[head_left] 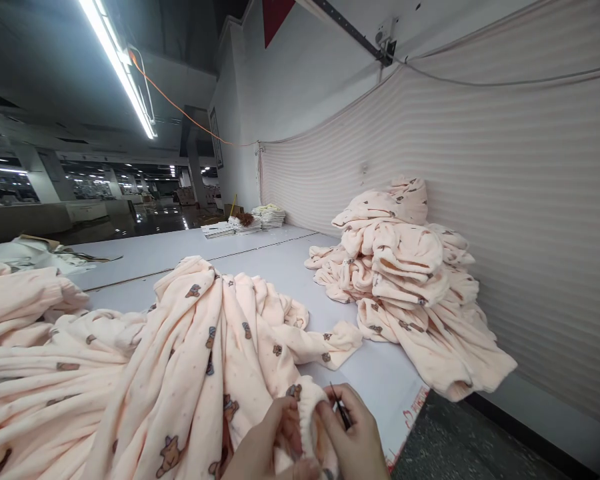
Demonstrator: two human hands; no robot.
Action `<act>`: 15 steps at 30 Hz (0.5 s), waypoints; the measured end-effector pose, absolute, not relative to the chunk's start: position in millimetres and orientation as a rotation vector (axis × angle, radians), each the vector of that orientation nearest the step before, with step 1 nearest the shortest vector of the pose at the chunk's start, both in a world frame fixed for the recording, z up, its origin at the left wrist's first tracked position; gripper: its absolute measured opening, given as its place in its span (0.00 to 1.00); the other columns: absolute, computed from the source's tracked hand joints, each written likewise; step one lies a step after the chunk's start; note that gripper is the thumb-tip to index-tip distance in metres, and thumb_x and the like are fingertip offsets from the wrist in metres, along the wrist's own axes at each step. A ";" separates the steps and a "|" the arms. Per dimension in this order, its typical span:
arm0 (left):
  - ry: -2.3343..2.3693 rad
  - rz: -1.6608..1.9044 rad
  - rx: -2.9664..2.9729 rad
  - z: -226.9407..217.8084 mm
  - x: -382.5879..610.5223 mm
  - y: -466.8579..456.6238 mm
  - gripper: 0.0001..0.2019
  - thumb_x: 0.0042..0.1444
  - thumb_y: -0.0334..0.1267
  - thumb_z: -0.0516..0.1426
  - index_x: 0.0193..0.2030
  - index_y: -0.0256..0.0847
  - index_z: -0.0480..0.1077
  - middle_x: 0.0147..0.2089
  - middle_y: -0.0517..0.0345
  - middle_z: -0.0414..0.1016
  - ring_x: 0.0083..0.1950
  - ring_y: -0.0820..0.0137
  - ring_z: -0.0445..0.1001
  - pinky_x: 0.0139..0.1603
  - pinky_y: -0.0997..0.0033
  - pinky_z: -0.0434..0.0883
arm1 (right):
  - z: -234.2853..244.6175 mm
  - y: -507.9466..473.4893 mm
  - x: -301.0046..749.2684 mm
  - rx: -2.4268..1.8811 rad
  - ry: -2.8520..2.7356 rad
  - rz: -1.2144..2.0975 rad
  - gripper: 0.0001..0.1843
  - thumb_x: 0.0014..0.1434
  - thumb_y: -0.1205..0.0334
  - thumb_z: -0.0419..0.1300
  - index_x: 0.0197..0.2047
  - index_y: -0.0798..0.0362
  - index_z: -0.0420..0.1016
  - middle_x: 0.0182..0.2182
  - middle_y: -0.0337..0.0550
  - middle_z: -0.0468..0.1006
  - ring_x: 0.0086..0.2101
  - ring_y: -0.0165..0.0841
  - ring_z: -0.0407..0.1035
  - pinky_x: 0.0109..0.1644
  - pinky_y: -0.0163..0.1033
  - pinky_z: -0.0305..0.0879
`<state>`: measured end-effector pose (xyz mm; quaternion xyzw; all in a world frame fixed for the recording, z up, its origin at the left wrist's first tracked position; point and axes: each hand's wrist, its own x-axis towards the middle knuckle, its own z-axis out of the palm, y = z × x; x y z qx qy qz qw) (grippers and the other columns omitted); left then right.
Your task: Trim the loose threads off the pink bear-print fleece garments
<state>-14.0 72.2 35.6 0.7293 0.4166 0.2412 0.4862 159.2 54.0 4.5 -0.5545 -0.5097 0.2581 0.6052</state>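
Note:
A pale peach fleece garment (200,373) with a brown bear print lies bunched over the near part of the table. Its gathered, elastic-looking opening (307,417) is raised between my hands. My left hand (265,443) is closed on the fabric at the left of this edge, thumb low in the frame. My right hand (360,437) presses the other side of the edge and also holds small dark thread snips (343,412), with the thin tip pointing up and left. The fingers partly hide the snips.
A tall heap of matching garments (405,267) stands at the right by the striped wall cloth (505,200). More peach fabric (20,300) lies at the left. Folded stacks (267,217) sit at the back of the table (250,250). The table's edge (410,427) is at my right.

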 end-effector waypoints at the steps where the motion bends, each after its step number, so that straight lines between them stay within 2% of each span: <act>1: 1.041 0.642 1.758 39.9 -9.6 71.7 0.18 0.48 0.42 0.59 0.46 0.41 0.67 0.34 0.60 0.72 0.37 0.66 0.70 0.40 0.71 0.65 | 6.5 51.3 155.0 -1.259 -1.215 0.605 0.10 0.56 0.54 0.59 0.30 0.52 0.73 0.27 0.38 0.73 0.30 0.33 0.69 0.34 0.32 0.64; 3: 1.068 0.733 1.669 47.5 -3.2 71.7 0.10 0.50 0.40 0.56 0.39 0.40 0.69 0.33 0.60 0.70 0.39 0.66 0.69 0.42 0.70 0.65 | 10.1 46.3 150.7 -1.232 -1.258 0.640 0.08 0.56 0.56 0.59 0.32 0.52 0.74 0.28 0.38 0.73 0.30 0.32 0.69 0.34 0.32 0.65; 5: 0.997 0.768 1.533 52.7 -1.4 72.3 0.07 0.50 0.37 0.54 0.35 0.40 0.69 0.33 0.60 0.72 0.40 0.65 0.69 0.43 0.69 0.65 | 12.6 41.7 151.6 -1.233 -1.298 0.623 0.07 0.55 0.58 0.58 0.35 0.51 0.75 0.29 0.39 0.73 0.31 0.33 0.69 0.35 0.32 0.66; 10: 0.818 0.771 1.375 53.9 -6.6 72.5 0.12 0.48 0.35 0.56 0.41 0.39 0.71 0.40 0.56 0.77 0.47 0.62 0.72 0.50 0.65 0.66 | 18.6 34.4 158.3 -1.322 -1.442 0.416 0.20 0.53 0.64 0.56 0.50 0.45 0.71 0.38 0.40 0.70 0.35 0.33 0.70 0.34 0.33 0.67; 12: 0.838 0.829 1.358 51.3 -7.0 71.8 0.12 0.49 0.36 0.56 0.41 0.40 0.71 0.39 0.57 0.77 0.46 0.63 0.72 0.49 0.65 0.66 | 22.7 34.9 160.0 -1.373 -1.471 0.397 0.20 0.53 0.66 0.55 0.49 0.44 0.72 0.41 0.41 0.69 0.35 0.33 0.71 0.34 0.33 0.67; 15: 0.847 0.958 1.260 46.6 -5.7 70.9 0.15 0.52 0.41 0.56 0.47 0.41 0.67 0.42 0.57 0.76 0.46 0.63 0.72 0.46 0.67 0.67 | 27.8 38.0 163.6 -1.440 -1.501 0.418 0.09 0.56 0.65 0.55 0.39 0.47 0.73 0.37 0.39 0.71 0.35 0.33 0.71 0.37 0.34 0.65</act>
